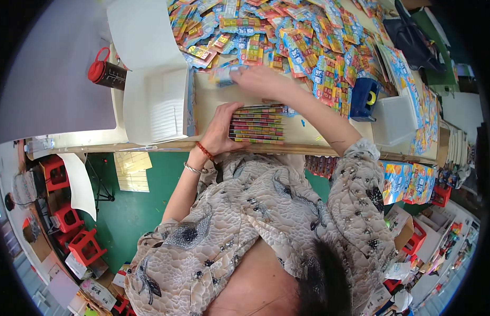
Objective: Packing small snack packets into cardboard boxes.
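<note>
- A person leans over a wooden worktable (213, 105), seen from above, with both hands at a stack of colourful blister-card packets (257, 124) lying near the table's front edge.
- The left hand (219, 130) cups the stack's left end, fingers curled against the card edges, apparently to keep the pile squared and stop it sliding.
- The right hand (260, 79) reaches further back and closes over a single packet (224, 73), blurred, at the fringe of the loose heap.
- That heap of matching packets (308, 42) spreads over the table's far right side, within arm's reach of the stack, so cards can be drawn without stretching.
- An open white carton (152, 100) stands just left of the stack at the front-left corner, its flap raised.
- A blue tape dispenser (365, 97) and a white plastic tub (393, 120) sit toward the right edge.
- Red stools (71, 231) crowd the green floor below.
</note>
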A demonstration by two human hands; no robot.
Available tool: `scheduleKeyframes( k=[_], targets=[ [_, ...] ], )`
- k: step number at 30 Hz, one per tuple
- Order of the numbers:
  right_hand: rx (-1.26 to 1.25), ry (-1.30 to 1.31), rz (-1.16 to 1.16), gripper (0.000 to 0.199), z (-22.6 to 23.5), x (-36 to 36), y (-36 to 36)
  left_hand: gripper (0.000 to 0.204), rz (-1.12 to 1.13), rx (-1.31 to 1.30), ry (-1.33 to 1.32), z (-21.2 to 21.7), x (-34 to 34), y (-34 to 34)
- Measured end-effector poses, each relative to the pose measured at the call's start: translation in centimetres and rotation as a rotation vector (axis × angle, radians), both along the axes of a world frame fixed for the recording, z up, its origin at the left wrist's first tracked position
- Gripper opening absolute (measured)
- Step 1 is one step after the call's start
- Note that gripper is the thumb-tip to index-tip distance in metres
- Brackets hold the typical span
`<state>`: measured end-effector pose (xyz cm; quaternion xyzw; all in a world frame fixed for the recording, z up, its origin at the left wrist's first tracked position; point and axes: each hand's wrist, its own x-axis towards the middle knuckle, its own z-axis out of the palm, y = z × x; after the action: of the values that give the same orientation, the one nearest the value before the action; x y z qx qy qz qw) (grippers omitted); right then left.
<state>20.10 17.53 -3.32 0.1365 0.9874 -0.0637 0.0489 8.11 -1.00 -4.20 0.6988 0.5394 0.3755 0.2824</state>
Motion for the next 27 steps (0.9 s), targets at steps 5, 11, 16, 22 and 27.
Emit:
scheduleKeyframes(
  k=[5,11,16,22,27],
  targets=[
    [-0.738,0.475,-0.474,0.025,3.7,5.6,1.3,0.091,0.002,0.001,-0.012,-0.2,-0.4,0.5],
    [-1.518,1.197,-0.697,0.054,-1.2,10.1,-2.6,0.087,-0.007,-0.005,0.005,-0.4,0.2,0.0],
    [-1.356,0.885,-0.505,0.049,1.1,10.9,-3.3,0.089,-0.021,0.017,0.061,0.0,0.6,0.2],
    [-0.758,0.529,-0.294,0.041,5.7,9.1,-4.7,0.090,-0.075,-0.011,-0.016,-0.1,0.8,1.6],
    [-0.923,0.845,-0.617,0.029,2.3,10.1,-4.5,0.092,-0.063,-0.090,-0.131,-0.7,1.1,0.7]
  ],
)
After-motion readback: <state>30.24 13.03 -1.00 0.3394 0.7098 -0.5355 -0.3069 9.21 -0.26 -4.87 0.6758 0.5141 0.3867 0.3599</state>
